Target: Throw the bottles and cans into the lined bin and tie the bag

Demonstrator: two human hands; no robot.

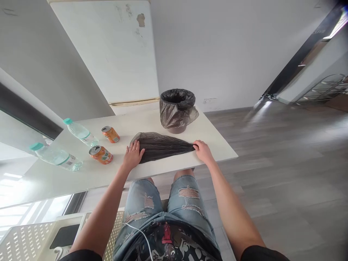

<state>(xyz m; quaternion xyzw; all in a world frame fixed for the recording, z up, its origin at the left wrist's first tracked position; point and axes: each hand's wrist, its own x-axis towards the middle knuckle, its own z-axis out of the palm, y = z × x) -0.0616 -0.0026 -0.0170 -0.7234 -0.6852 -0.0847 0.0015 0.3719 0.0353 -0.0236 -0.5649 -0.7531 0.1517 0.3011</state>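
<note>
A black plastic garbage bag (165,146) lies along the front of the white table (217,145), spread wide at its left end and gathered to a narrow bunch at its right. My left hand (133,154) rests flat on the wide end, fingers stretched out. At the narrow end, my right hand (202,150) pinches the gathered plastic between thumb and fingers. Just behind the bag stands a small trash can (177,129), lined with another dark bag (174,112) folded over its rim.
Left of the bag are two orange drink cans, one farther back (111,134) and one nearer (101,155). Beyond them lie two clear bottles with teal caps, the far bottle (81,133) and the near bottle (57,157). A white panel (114,54) rises behind the table.
</note>
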